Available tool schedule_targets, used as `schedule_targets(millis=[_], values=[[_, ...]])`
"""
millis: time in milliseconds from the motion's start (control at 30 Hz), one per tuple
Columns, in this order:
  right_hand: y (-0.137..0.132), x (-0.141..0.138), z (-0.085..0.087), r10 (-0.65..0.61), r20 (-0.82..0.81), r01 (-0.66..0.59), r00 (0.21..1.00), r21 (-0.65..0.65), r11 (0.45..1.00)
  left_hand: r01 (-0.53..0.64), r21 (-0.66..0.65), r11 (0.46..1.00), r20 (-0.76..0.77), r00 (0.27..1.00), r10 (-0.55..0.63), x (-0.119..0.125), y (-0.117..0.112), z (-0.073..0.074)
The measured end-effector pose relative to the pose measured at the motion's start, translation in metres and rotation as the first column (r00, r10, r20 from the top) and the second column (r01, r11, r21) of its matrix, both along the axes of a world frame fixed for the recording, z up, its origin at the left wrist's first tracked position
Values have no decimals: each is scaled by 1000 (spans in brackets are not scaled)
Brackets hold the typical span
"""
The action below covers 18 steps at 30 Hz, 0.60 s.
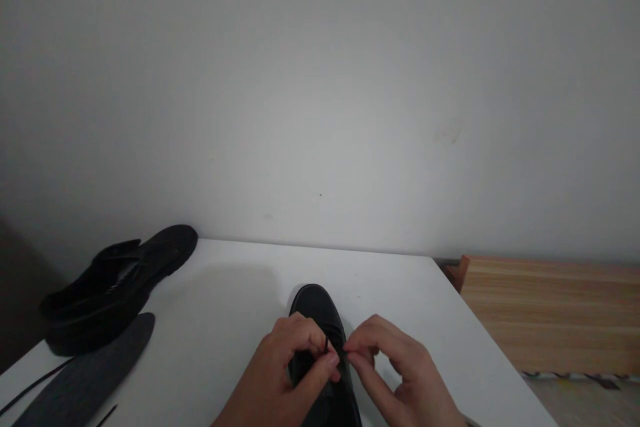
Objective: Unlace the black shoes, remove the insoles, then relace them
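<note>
A black shoe (316, 307) stands on the white table (225, 293) at the bottom centre, toe pointing away from me. My left hand (283, 373) rests on the shoe's left side and pinches a thin black lace (327, 345) between thumb and fingers. My right hand (395, 373) is at the shoe's right side, its thumb and forefinger pinched together at the lacing. The two hands nearly touch over the shoe's upper, and the rear of the shoe is hidden under them.
A second black shoe (115, 283) lies on its side at the table's left edge. A dark grey insole (90, 373) and a loose black lace (30, 387) lie in front of it. A wooden surface (550, 313) stands right of the table. A plain wall is behind.
</note>
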State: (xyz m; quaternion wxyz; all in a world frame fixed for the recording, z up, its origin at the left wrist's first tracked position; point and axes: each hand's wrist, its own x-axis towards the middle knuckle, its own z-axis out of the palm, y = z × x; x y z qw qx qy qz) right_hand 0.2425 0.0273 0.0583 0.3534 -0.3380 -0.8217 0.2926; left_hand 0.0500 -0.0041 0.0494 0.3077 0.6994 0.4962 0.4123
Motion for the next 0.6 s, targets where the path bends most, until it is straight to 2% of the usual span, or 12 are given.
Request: schedule_targets(millis=[67, 133, 233, 300, 367, 433, 600], values=[[-2, 4, 2, -9, 22, 7, 1000, 114, 993, 3, -15, 1000, -6, 1000, -3, -1, -1, 0], [-4, 8, 3, 60, 43, -67, 997, 187, 980, 4, -27, 1000, 15, 1000, -4, -2, -1, -2], [-4, 13, 3, 184, 129, -209, 974, 220, 953, 7, -32, 999, 80, 997, -4, -4, 1, -8], [-4, 13, 3, 205, 197, -246, 959, 215, 945, 27, -11, 1000, 113, 993, -26, -5, 1, -11], [-4, 12, 5, 190, 224, -237, 956, 205, 950, 47, 62, 997, 88, 995, -52, -4, 0, -11], [-5, 10, 7, 179, 199, -213, 963, 165, 963, 73, 172, 982, -3, 997, -74, -1, -2, -9], [-11, 5, 2, 73, 85, -77, 994, 46, 996, 198, 471, 859, -291, 955, -61, 3, -4, -2]])
